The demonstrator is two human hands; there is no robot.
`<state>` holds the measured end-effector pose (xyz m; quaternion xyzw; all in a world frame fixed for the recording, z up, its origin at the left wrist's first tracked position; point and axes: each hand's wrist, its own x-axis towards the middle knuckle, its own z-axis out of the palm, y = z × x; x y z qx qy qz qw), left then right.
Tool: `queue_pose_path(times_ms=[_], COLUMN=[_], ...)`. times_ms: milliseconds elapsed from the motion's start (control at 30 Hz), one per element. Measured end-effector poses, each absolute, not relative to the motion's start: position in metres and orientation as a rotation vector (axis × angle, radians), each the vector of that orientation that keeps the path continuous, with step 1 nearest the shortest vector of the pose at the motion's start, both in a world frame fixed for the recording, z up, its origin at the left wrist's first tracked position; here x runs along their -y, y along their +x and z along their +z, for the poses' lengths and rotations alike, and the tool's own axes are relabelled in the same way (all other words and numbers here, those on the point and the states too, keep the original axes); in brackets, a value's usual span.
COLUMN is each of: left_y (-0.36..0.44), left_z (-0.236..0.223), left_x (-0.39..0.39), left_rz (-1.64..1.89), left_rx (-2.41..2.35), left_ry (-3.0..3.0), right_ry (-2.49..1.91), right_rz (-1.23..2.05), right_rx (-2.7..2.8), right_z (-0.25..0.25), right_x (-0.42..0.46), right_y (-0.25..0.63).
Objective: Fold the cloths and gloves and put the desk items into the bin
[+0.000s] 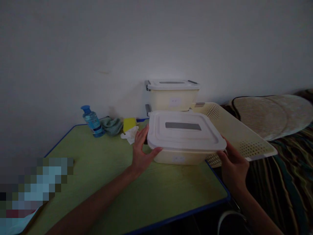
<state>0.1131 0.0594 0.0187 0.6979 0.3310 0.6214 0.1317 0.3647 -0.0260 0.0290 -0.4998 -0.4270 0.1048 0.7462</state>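
Lidded storage box (187, 137) gripped at both sides by left hand (141, 156) and right hand (234, 166), over green table (97, 182). Similar box (173, 98) seen behind, by the wall. Blue bottle (93, 122), cloth (111, 126), yellow sponge (129, 124) and crumpled tissue (131, 134) placed to the left; cream basket (227, 127) at right.

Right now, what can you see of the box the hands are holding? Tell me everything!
The storage box is cream, plastic-looking and upright, with rounded corners. Its white lid is on, with a raised rim and a grey strip. A pale label on the front is too blurry to read. The left hand grips one side, the right hand the other. It's over the green table; I can't tell if it's resting there.
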Motion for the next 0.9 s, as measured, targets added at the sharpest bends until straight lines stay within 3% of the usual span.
queue_pose_path(times_ms=[900], left_y=[0.111], left_z=[0.003], left_x=[-0.058], left_rz=[1.815], left_rx=[-0.939], left_ry=[2.016], right_ry=[-1.141], right_rz=[0.164], right_rx=[0.949], right_z=[0.021], right_x=[0.028], right_y=[0.362])
